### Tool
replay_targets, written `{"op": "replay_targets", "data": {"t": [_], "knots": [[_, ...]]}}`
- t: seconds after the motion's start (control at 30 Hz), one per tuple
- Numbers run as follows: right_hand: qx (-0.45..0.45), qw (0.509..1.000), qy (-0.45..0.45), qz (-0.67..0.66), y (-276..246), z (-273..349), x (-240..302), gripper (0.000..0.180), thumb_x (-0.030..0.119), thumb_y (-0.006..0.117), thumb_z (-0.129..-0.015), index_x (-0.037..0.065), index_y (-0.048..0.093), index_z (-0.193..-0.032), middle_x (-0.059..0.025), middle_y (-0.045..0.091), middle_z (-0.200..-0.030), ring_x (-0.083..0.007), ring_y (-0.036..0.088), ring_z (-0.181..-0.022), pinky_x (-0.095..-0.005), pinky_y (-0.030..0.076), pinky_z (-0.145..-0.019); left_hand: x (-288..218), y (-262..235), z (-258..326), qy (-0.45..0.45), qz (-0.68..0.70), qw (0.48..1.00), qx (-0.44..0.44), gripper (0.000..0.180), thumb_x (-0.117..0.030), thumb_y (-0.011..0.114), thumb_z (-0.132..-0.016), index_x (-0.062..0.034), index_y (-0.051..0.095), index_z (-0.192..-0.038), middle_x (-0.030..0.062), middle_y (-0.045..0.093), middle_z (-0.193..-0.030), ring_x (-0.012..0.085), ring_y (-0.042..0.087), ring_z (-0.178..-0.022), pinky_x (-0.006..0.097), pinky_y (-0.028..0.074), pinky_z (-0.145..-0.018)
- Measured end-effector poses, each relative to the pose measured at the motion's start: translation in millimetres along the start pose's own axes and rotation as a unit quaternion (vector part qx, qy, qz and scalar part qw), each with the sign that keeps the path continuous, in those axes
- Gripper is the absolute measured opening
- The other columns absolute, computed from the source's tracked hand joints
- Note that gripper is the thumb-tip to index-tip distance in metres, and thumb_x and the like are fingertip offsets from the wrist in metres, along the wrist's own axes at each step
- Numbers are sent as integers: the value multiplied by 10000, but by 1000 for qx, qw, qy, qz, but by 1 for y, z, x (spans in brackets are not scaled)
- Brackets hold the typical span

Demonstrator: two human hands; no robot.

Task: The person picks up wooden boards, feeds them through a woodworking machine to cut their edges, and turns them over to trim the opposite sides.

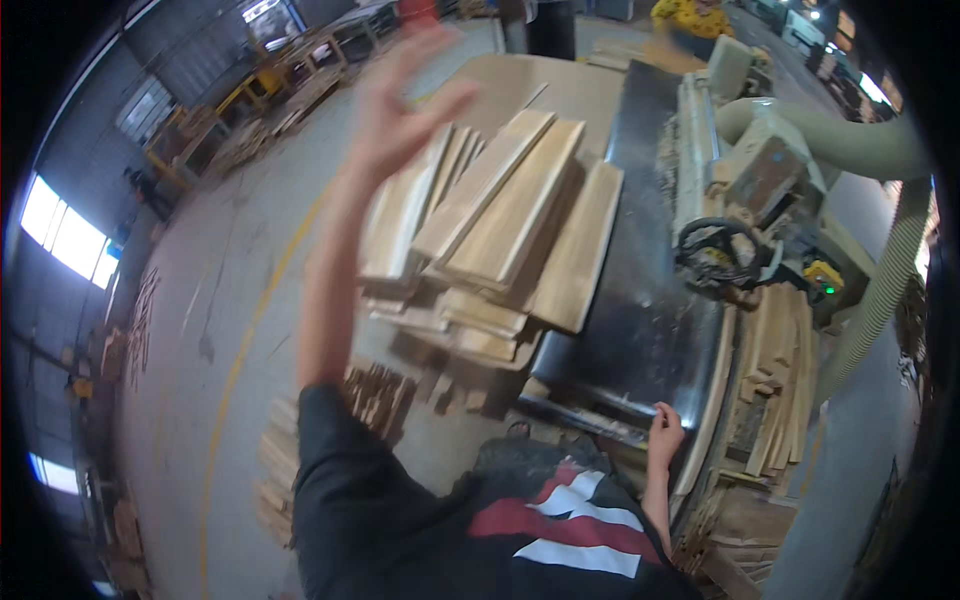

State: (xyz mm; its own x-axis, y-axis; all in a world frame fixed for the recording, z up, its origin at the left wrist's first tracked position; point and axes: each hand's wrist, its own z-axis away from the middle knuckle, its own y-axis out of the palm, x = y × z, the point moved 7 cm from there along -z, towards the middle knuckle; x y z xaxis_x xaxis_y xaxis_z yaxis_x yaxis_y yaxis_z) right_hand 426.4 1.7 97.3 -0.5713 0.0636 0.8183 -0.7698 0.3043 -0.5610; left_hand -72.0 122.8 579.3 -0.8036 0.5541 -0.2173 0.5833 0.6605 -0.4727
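Note:
My left hand [400,110] is raised high over the left side of the wood stack, its spread fingers smeared by motion, and nothing shows in it. Below it and to its right lie several pale wooden boards [500,200], piled at uneven angles. Low at the near end of the dark metal machine table [640,350] is my right hand [665,437]. Its fingers are curled together above the table's edge, and no object shows in them. One board [585,250] leans out from the pile alongside the table.
A woodworking machine with a black handwheel [718,255] stands along the table's right side, with a ribbed hose [885,280] beyond. Wood strips [780,370] fill a rack at right. More wood [375,400] lies low at left. A person in yellow [692,18] stands at the far end.

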Motion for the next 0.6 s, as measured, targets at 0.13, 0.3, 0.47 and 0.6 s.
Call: {"op": "replay_targets", "data": {"t": [0.13,0.3,0.47,0.6], "knots": [[17,995,51,-85,-1,59,-14,222,106,567,-997,-19,643,-1164,-103,716,-966,-162,672,-913,-301,527,-831,219,161,159,-320,-105,858,387,1038,-730,744,-656,-119,482,-1452,271,434,-1467,416,391,-1383,464,341,-1137],[99,985,108,-94,-13,131,-5,244,98,569,-988,-48,635,-1172,-129,722,-978,-178,685,-937,-292,525,-867,194,176,258,-413,-82,854,306,972,-620,800,-654,-183,487,-1463,248,491,-1426,464,383,-1356,577,294,-1127],[185,979,76,-50,-15,147,33,258,171,628,-965,-21,676,-1129,-124,719,-1086,-187,676,-1017,-304,522,-876,40,145,282,-397,-38,875,275,789,-501,773,-682,-161,594,-1370,273,673,-1123,409,628,-1112,520,463,-1001],[237,957,50,-161,-4,133,81,325,214,586,-1004,-18,634,-1227,-109,690,-1165,-165,632,-1088,-298,486,-944,-84,126,320,-537,332,753,186,706,-365,701,-838,30,515,-1393,192,655,-1227,248,625,-1112,328,486,-951]]}}
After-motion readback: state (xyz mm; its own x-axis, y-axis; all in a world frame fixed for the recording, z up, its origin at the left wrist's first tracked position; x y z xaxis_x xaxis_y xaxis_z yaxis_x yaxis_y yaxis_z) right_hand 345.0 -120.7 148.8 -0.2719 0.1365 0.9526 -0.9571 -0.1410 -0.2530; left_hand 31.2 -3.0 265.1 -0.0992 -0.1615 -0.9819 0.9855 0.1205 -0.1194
